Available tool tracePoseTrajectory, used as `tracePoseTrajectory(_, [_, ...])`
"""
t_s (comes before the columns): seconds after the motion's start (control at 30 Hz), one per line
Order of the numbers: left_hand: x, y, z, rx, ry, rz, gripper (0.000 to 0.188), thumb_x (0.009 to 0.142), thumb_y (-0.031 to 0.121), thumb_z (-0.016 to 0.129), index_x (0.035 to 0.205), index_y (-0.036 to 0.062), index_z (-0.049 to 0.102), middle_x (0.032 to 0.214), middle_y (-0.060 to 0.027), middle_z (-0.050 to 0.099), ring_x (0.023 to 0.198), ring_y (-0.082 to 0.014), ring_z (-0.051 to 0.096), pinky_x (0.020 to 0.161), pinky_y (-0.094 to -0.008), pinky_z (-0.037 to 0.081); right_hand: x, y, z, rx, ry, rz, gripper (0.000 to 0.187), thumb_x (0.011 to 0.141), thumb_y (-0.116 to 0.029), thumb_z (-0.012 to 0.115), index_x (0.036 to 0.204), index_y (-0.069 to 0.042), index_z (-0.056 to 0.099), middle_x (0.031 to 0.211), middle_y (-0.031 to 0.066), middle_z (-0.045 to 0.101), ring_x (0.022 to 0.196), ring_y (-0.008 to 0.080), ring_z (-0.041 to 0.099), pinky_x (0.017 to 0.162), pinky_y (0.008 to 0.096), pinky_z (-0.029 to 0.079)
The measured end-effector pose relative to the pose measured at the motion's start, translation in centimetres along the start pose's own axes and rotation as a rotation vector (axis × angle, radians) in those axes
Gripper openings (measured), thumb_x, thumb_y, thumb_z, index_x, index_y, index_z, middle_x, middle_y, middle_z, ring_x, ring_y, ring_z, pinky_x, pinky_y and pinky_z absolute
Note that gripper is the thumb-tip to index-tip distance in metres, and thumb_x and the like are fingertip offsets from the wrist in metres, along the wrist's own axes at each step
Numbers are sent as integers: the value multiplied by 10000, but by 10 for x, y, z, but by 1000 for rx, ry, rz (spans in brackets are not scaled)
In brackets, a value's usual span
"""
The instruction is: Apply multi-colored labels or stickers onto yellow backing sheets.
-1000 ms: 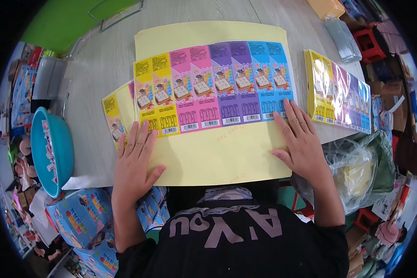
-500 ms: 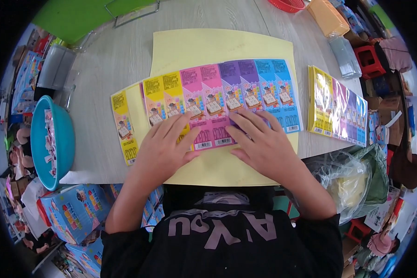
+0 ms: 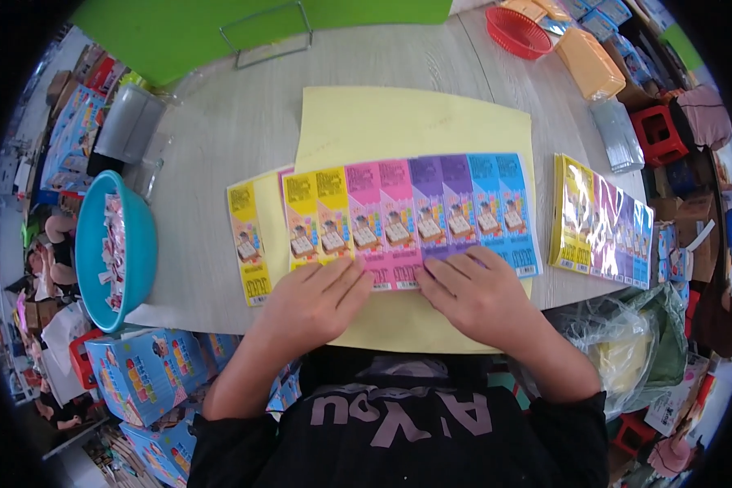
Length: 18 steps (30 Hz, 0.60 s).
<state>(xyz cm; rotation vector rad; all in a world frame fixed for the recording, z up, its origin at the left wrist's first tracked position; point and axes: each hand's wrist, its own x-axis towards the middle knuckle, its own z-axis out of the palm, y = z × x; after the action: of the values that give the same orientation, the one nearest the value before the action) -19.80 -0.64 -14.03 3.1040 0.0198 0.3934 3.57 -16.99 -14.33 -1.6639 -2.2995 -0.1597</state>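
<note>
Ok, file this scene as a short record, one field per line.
Left hand: on the near edge of the multicoloured sheet, at yellow and pink panels
Right hand: on the same edge, at purple and blue panels
Beneath: yellow paper on a grey table
To the right: glossy printed sheets
To the left: teal bowl holding small pieces

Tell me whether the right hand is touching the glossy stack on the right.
No, the right hand is at the lower edge of the printed sheet, apart from the glossy stack.
</note>
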Motion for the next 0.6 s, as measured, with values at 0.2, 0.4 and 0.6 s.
tracePoseTrajectory(0.2, [0, 4, -7, 5, 70, -7, 272, 801, 112, 736, 1067, 65, 762, 1089, -81, 784, 1077, -237, 735, 829, -357, 601, 0, 3, -5, -80, 108, -76, 323, 728, -133, 698, 1036, -41, 727, 985, 27, 682, 760, 151, 582, 633, 286, 492])
tracePoseTrajectory(0.4, [-1, 9, -8, -51, 61, -76, 300, 800, 98, 715, 1093, 80, 775, 1126, -69, 785, 1112, -248, 732, 839, -376, 604, -5, 5, 3, -89, 123, -128, 332, 760, -148, 698, 1077, -55, 730, 962, 20, 661, 753, 133, 564, 599, 268, 478])
tracePoseTrajectory(0.6, [-4, 15, -7, -78, -75, -179, 346, 852, 125, 697, 1187, 47, 735, 1308, -125, 714, 1284, -283, 651, 997, -398, 560, -4, 3, 6, 24, 69, -151, 340, 808, -162, 697, 1138, -86, 729, 956, 7, 627, 772, 130, 569, 579, 274, 462])
